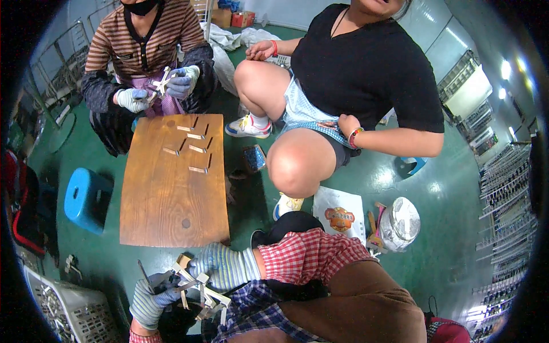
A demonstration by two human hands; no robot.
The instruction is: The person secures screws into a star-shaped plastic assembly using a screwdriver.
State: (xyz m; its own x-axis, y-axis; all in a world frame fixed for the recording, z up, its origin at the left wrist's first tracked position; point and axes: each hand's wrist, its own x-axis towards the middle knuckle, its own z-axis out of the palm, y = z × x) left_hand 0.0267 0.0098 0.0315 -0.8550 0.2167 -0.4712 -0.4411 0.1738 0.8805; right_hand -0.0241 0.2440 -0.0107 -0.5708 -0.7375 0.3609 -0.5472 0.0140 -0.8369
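Note:
At the lower left, my left hand (147,304), in a striped grey glove, is closed. A thin dark blade-like strip (144,275) sticks up from its fingers; its lower end is hidden. My right hand (224,267), in a matching glove, curls over a white part with several crossing arms (207,292). The part spans between both hands. A small tan block (183,261) shows by the right fingertips. Just beyond my hands stands a brown wooden table (166,211). Several small pale strips with thin dark rods, such as this piece (198,170), lie spaced on its right half.
Across the table, a gloved person (148,63) handles a similar white part (163,82). Another person (366,74) sits at the right. A blue stool (84,197) stands left; a grey basket of parts (80,308) is lower left. A white bucket (400,223) stands right.

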